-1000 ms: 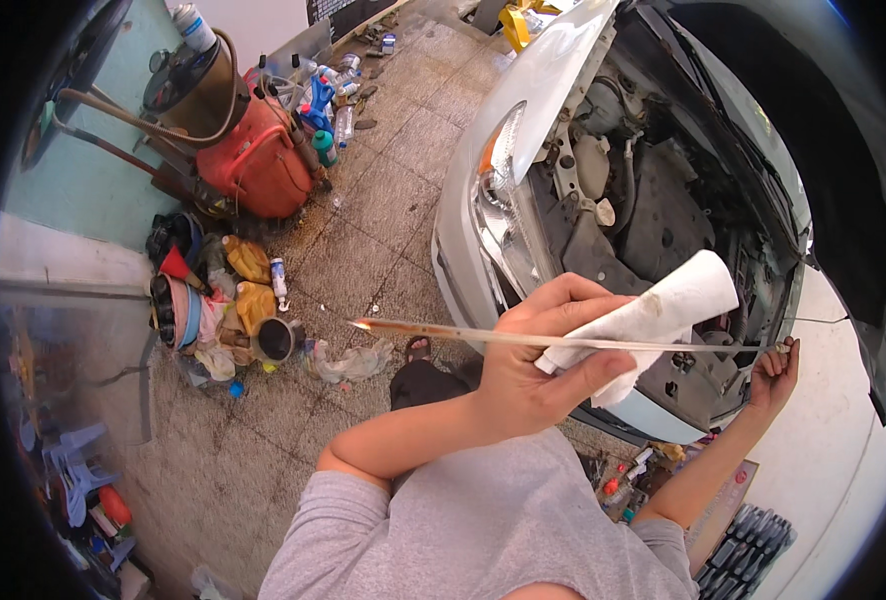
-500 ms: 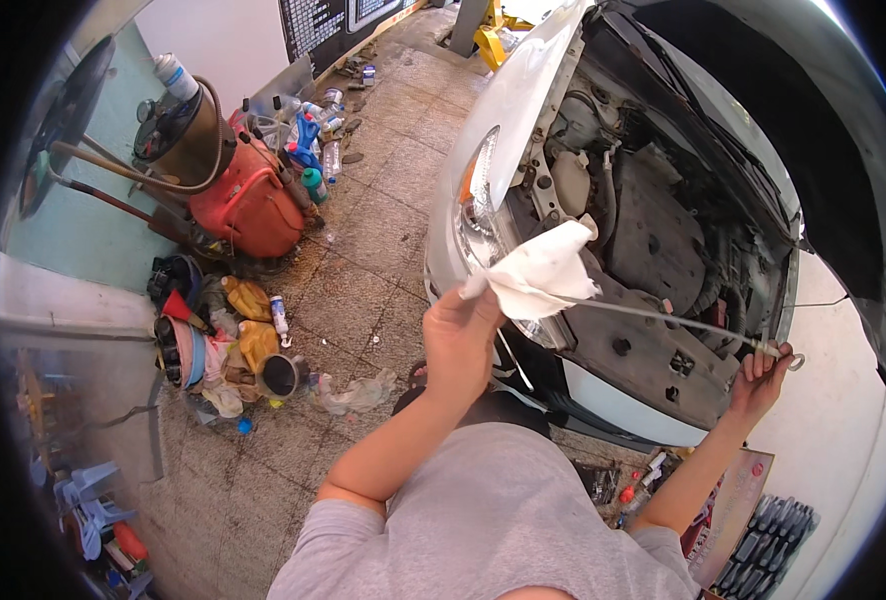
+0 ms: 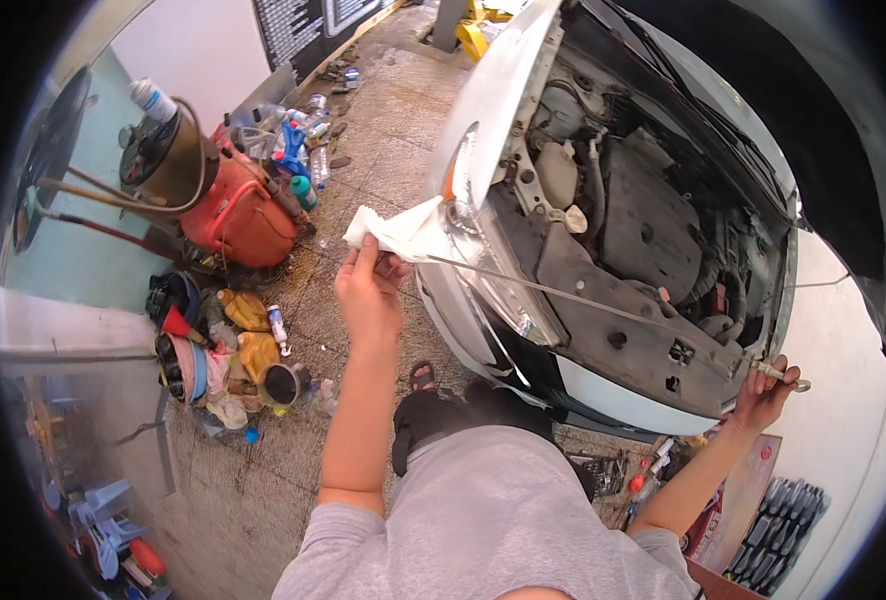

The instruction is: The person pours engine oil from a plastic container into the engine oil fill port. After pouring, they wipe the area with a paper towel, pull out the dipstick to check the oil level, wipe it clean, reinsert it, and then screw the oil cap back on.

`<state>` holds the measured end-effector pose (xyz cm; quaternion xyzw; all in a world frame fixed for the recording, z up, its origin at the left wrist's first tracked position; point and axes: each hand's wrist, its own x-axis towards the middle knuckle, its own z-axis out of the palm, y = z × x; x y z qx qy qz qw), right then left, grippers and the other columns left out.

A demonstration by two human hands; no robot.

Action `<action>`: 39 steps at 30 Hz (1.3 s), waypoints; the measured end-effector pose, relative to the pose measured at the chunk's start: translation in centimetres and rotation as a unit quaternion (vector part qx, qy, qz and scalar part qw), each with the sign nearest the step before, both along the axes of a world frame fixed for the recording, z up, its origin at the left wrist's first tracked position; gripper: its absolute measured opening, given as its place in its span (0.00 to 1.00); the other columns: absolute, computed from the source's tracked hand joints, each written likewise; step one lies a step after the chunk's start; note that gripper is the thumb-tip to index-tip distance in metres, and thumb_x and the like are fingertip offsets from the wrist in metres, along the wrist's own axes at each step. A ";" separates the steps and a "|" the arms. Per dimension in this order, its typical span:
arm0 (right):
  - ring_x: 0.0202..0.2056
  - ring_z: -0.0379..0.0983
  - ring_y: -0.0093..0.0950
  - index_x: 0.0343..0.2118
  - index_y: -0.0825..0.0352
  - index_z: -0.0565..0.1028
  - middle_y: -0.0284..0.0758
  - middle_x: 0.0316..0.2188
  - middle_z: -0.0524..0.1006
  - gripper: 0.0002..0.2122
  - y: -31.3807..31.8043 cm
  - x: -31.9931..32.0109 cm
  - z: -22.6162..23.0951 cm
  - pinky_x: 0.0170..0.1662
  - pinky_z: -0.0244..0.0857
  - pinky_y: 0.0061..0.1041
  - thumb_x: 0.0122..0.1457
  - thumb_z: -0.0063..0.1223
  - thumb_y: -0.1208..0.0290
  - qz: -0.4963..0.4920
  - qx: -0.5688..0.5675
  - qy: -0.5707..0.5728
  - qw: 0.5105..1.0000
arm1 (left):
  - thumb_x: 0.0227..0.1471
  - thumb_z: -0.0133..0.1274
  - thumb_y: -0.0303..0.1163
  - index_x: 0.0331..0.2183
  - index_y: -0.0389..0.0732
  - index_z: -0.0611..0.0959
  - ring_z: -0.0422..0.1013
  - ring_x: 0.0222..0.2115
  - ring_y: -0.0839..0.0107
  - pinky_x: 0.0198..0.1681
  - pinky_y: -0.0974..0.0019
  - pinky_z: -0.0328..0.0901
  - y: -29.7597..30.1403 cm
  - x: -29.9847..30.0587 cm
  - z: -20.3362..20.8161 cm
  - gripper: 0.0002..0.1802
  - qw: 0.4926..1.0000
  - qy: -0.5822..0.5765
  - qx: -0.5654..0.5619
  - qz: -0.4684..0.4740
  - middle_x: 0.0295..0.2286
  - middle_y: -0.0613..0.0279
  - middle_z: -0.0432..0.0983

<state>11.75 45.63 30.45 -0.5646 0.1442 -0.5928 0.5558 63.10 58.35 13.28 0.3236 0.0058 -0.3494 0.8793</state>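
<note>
A long thin dipstick [image 3: 583, 299] stretches across in front of the car's engine bay. Its ringed handle end is gripped in my right hand [image 3: 763, 400], out by the front right corner of the car. At the other end, a white cloth or paper wipe [image 3: 408, 230] is pinched in my left hand [image 3: 370, 290], to the left of the headlight [image 3: 498, 275]. The dipstick's far tip runs into the wipe, so its end is hidden. Below the rod lies the open engine bay, with a dark engine cover [image 3: 648, 225].
The raised hood [image 3: 813, 120] overhangs the right side. At left stand a red tank [image 3: 248, 215], yellow jugs [image 3: 258, 352], a metal cup [image 3: 281, 384] and several bottles on the tiled floor. A tool tray [image 3: 778, 530] with dark sockets lies at lower right.
My left hand has moved left with the wipe, away from the engine bay, and more of the dipstick's length shows. My right hand has dipped slightly, still holding the handle end.
</note>
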 end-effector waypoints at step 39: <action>0.23 0.70 0.27 0.38 0.74 0.73 0.34 0.24 0.70 0.15 -14.5 -19.0 0.8 0.29 0.67 0.27 0.71 0.47 0.63 -0.501 0.000 0.099 0.860 | 0.47 0.66 0.51 0.60 0.44 0.67 0.79 0.29 0.50 0.32 0.51 0.73 -20.2 -33.3 -9.1 0.44 0.291 -0.775 0.172 -0.533 0.32 0.53 0.83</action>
